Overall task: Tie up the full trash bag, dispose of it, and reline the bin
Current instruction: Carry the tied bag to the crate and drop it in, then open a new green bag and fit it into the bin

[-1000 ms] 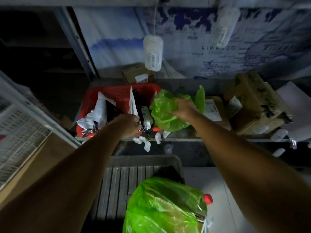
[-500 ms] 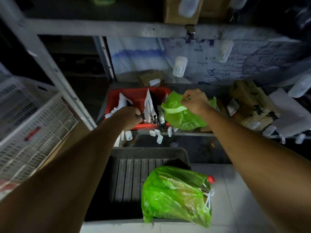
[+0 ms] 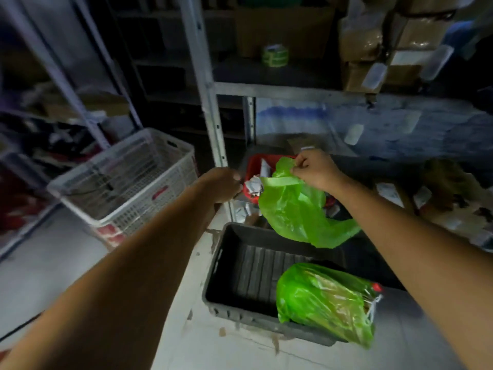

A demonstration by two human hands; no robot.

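Note:
An empty green plastic bag [image 3: 296,209] hangs in the air above the back of a dark grey bin [image 3: 221,265], held at its handle by my right hand [image 3: 314,169]. A full green trash bag [image 3: 325,300] lies tied in the bin's front right corner, a red bottle cap showing through it. My left hand [image 3: 221,182] is a closed fist just left of the empty bag, in front of a red basket [image 3: 253,162] on the low shelf. Whether the left hand holds anything is hidden.
A metal shelf post [image 3: 210,124] rises right behind my left hand. A white lattice basket [image 3: 125,180] stands on the floor to the left. Cardboard boxes [image 3: 448,185] and small bottles crowd the low shelf on the right. A green tape roll [image 3: 274,54] sits on the upper shelf.
My right hand has lifted the empty green bag off the shelf and out over the bin, where it hangs unfolded. My left hand has pulled back from the red basket. The view has tilted up and left.

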